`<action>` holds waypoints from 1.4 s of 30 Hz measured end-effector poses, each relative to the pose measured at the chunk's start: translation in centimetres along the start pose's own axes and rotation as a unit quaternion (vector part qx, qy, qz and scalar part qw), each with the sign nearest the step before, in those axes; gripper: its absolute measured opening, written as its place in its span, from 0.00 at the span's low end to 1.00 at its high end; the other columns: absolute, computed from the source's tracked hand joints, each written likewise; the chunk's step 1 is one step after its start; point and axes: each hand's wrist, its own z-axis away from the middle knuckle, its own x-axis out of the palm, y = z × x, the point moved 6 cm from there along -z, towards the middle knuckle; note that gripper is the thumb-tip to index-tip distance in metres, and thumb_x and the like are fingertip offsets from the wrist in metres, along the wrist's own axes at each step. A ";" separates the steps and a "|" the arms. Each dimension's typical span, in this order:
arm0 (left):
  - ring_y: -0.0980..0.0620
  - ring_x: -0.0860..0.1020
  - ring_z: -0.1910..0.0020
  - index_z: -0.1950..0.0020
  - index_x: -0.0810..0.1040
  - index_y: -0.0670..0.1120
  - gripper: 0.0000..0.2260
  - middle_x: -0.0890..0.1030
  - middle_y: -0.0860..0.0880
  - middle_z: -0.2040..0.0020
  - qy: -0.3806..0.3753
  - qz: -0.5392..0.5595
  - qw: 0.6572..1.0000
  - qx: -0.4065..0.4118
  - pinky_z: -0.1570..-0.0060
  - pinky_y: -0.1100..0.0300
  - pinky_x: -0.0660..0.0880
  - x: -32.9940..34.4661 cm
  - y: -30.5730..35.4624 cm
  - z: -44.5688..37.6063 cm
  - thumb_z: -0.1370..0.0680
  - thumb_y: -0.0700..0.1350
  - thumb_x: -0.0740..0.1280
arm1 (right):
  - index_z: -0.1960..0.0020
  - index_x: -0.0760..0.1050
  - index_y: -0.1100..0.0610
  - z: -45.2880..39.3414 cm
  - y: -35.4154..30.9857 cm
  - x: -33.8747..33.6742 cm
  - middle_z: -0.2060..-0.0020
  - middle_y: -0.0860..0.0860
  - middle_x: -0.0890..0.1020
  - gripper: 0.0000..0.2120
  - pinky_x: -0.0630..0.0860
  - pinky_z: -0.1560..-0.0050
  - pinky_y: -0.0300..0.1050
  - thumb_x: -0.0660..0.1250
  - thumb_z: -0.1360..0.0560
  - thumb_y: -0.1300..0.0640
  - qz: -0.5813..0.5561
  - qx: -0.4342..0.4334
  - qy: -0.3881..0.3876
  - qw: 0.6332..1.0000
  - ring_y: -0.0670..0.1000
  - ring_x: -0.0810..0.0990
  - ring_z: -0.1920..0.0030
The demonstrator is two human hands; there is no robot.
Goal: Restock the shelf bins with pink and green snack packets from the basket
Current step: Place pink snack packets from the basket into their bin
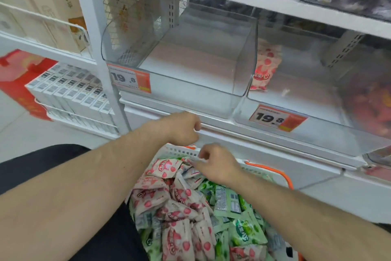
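My left hand [183, 128] hovers above the basket's far rim, fingers curled, holding nothing I can see. My right hand [215, 163] is down at the top of the pile, fingertips pinching the edge of a pink packet [191, 164]. The basket [182, 151], white with an orange handle [273, 171], sits below the shelf, with pink packets [182, 214] heaped on the left and green packets [243, 224] on the right. The left clear bin [179, 95] holds no packets. The right clear bin [317, 131] has one pink packet [267, 66] leaning against its left wall. Each bin front carries a 19.8 price tag [275, 118].
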 end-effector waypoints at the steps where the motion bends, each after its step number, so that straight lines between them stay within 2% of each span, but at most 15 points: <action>1: 0.47 0.74 0.37 0.35 0.75 0.48 0.17 0.75 0.47 0.35 -0.029 -0.004 1.000 -0.002 0.38 0.54 0.72 0.7 -0.4 -0.1 0.25 0.44 0.65 | 0.51 0.77 0.53 -0.1 0.7 2.7 0.48 0.52 0.73 0.18 0.75 0.48 0.48 0.68 0.31 0.39 0.058 0.029 -0.072 0.995 0.53 0.75 0.47; 4: 0.48 0.73 0.36 0.31 0.72 0.48 0.18 0.73 0.48 0.33 -0.078 -0.009 0.997 0.025 0.37 0.54 0.71 1.8 -0.5 0.0 0.22 0.47 0.63 | 0.34 0.72 0.48 0.7 0.5 8.1 0.27 0.56 0.56 0.38 0.61 0.29 0.59 0.64 0.37 0.26 0.166 0.014 -0.160 0.973 0.61 0.56 0.27; 6: 0.47 0.73 0.44 0.37 0.74 0.48 0.13 0.74 0.46 0.41 -0.110 -0.013 0.993 0.039 0.44 0.55 0.71 2.4 -0.6 0.0 0.21 0.47 0.62 | 0.32 0.71 0.48 0.4 0.5 10.1 0.23 0.54 0.43 0.35 0.49 0.26 0.63 0.65 0.33 0.30 0.186 -0.004 -0.149 0.971 0.62 0.44 0.24; 8: 0.48 0.70 0.54 0.45 0.74 0.48 0.07 0.74 0.46 0.49 -0.137 -0.021 0.990 0.037 0.53 0.53 0.69 2.9 -1.1 -0.2 0.21 0.47 0.62 | 0.34 0.73 0.47 -0.9 1.5 11.0 0.22 0.53 0.41 0.26 0.46 0.25 0.64 0.66 0.29 0.37 0.183 0.016 -0.132 0.974 0.62 0.42 0.23; 11: 0.49 0.69 0.56 0.48 0.73 0.48 0.06 0.74 0.46 0.50 -0.153 -0.032 0.987 0.023 0.54 0.53 0.69 3.1 -1.9 -0.4 0.22 0.48 0.62 | 0.32 0.73 0.46 -2.4 3.2 11.4 0.22 0.50 0.44 0.25 0.52 0.27 0.63 0.62 0.27 0.39 0.182 0.052 -0.127 0.974 0.61 0.50 0.24; 13: 0.48 0.70 0.55 0.48 0.72 0.49 0.05 0.73 0.47 0.51 -0.156 -0.037 0.987 0.020 0.53 0.55 0.68 2.9 -1.9 -0.4 0.21 0.49 0.62 | 0.36 0.76 0.52 -2.6 3.4 10.7 0.24 0.53 0.56 0.22 0.60 0.29 0.58 0.61 0.24 0.42 0.196 0.038 -0.093 0.975 0.59 0.62 0.29; 17: 0.46 0.74 0.50 0.43 0.72 0.47 0.11 0.75 0.45 0.46 -0.139 -0.026 0.990 0.008 0.49 0.58 0.69 2.4 -1.7 -0.7 0.22 0.50 0.64 | 0.47 0.80 0.57 -2.8 2.9 6.5 0.47 0.52 0.79 0.12 0.72 0.44 0.47 0.63 0.23 0.52 0.168 -0.019 0.011 0.985 0.55 0.78 0.46; 19: 0.46 0.73 0.36 0.28 0.66 0.46 0.29 0.72 0.45 0.32 -0.136 -0.027 0.990 0.005 0.41 0.59 0.69 2.5 -1.7 -0.6 0.24 0.56 0.69 | 0.48 0.80 0.57 -2.7 2.3 3.6 0.54 0.52 0.78 0.09 0.72 0.54 0.44 0.66 0.26 0.57 0.088 -0.029 0.033 0.995 0.54 0.78 0.52; 22: 0.47 0.69 0.31 0.23 0.57 0.46 0.46 0.67 0.49 0.27 -0.130 -0.018 0.991 0.017 0.33 0.52 0.69 3.0 -1.7 -0.6 0.33 0.61 0.76 | 0.53 0.81 0.56 -1.7 1.1 -0.5 0.62 0.51 0.82 0.06 0.73 0.60 0.42 0.71 0.29 0.63 -0.177 0.025 -0.006 0.984 0.50 0.80 0.62; 26: 0.50 0.79 0.42 0.33 0.71 0.48 0.34 0.79 0.52 0.39 -0.170 0.110 0.979 0.021 0.38 0.51 0.75 4.2 -1.4 -0.4 0.35 0.52 0.80 | 0.51 0.79 0.59 0.4 -0.3 -1.9 0.64 0.51 0.85 0.10 0.78 0.65 0.43 0.70 0.28 0.71 -0.437 0.063 -0.087 0.893 0.49 0.83 0.65; 30: 0.49 0.80 0.46 0.37 0.72 0.46 0.26 0.79 0.51 0.44 -0.183 0.098 0.978 -0.010 0.48 0.53 0.79 3.8 -2.0 0.1 0.31 0.45 0.78 | 0.44 0.78 0.57 1.4 1.3 0.1 0.57 0.54 0.85 0.10 0.78 0.62 0.45 0.62 0.19 0.53 -0.566 0.136 -0.004 0.813 0.52 0.84 0.59; 33: 0.49 0.78 0.50 0.43 0.71 0.49 0.22 0.76 0.54 0.51 -0.185 -0.002 0.982 -0.043 0.57 0.58 0.74 3.4 -3.4 0.4 0.32 0.45 0.77 | 0.48 0.79 0.59 1.8 5.0 2.9 0.52 0.59 0.84 0.14 0.80 0.48 0.53 0.61 0.20 0.50 -0.321 0.274 0.054 0.905 0.58 0.83 0.52; 36: 0.49 0.81 0.53 0.43 0.75 0.47 0.22 0.80 0.51 0.53 -0.187 -0.001 0.979 -0.076 0.57 0.58 0.78 3.2 -4.7 0.3 0.34 0.42 0.76 | 0.50 0.80 0.54 2.6 4.7 5.7 0.52 0.52 0.84 0.07 0.78 0.50 0.43 0.65 0.24 0.56 -0.090 0.189 -0.007 0.978 0.51 0.81 0.54; 40: 0.46 0.83 0.55 0.48 0.80 0.44 0.17 0.83 0.47 0.53 -0.196 0.013 0.975 -0.104 0.56 0.53 0.80 3.0 -5.4 0.3 0.36 0.42 0.75 | 0.40 0.76 0.53 4.2 0.5 10.8 0.46 0.51 0.80 0.19 0.76 0.45 0.45 0.68 0.28 0.48 -0.009 0.006 -0.204 0.979 0.52 0.78 0.46; 42: 0.46 0.83 0.55 0.46 0.81 0.43 0.18 0.83 0.47 0.52 -0.200 0.023 0.973 -0.116 0.54 0.53 0.81 3.0 -5.5 0.1 0.35 0.43 0.76 | 0.39 0.75 0.54 4.3 0.7 12.0 0.45 0.53 0.80 0.18 0.75 0.43 0.46 0.67 0.26 0.48 0.074 -0.004 -0.243 0.967 0.56 0.77 0.43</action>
